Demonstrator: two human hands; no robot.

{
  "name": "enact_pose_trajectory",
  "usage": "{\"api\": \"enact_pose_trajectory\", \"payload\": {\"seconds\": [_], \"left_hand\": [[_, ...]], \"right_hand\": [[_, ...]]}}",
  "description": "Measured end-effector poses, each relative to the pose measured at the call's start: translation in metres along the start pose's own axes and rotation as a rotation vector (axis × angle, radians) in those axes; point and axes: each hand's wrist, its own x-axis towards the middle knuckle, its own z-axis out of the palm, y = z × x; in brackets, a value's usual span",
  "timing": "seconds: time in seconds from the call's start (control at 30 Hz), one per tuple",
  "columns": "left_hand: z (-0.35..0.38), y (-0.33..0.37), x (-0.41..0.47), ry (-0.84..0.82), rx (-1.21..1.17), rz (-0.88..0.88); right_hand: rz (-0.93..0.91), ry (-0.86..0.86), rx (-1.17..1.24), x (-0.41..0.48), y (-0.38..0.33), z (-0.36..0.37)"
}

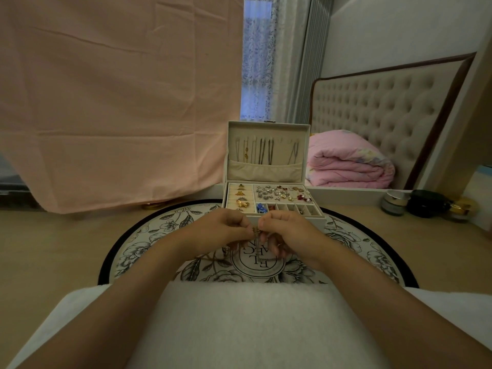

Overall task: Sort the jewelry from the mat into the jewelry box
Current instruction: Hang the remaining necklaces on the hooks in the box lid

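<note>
Two hands, left hand [223, 230] and right hand [288, 233], pinch one small gold trinket [256, 230]; jewelry box [269, 129] just beyond, mat [149, 235] beneath.

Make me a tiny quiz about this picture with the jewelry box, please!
1. Pick one: what hangs inside the lid of the jewelry box?
A. necklaces
B. spoons
C. socks
2. True or false: the left hand and the right hand pinch one small gold piece between them.
3. Fill the gap: the folded blanket is ___ in colour.

Key: 1 A; 2 true; 3 pink.
</note>
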Motion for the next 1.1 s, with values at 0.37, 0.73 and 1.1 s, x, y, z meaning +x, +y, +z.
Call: {"api": "enact_pose_trajectory", "payload": {"seconds": [0.37,0.73,1.1], "left_hand": [[0.001,-0.003,-0.001,0.118,0.034,0.022],[0.007,0.005,0.001,0.238,-0.021,-0.004],[0.011,0.001,0.002,0.062,0.115,-0.024]], "right_hand": [[-0.001,0.016,-0.097,-0.002,-0.001,-0.004],[-0.081,-0.010,-0.213,-0.001,-0.003,-0.004],[-0.057,-0.030,-0.129,-0.002,0.000,-0.006]]}}
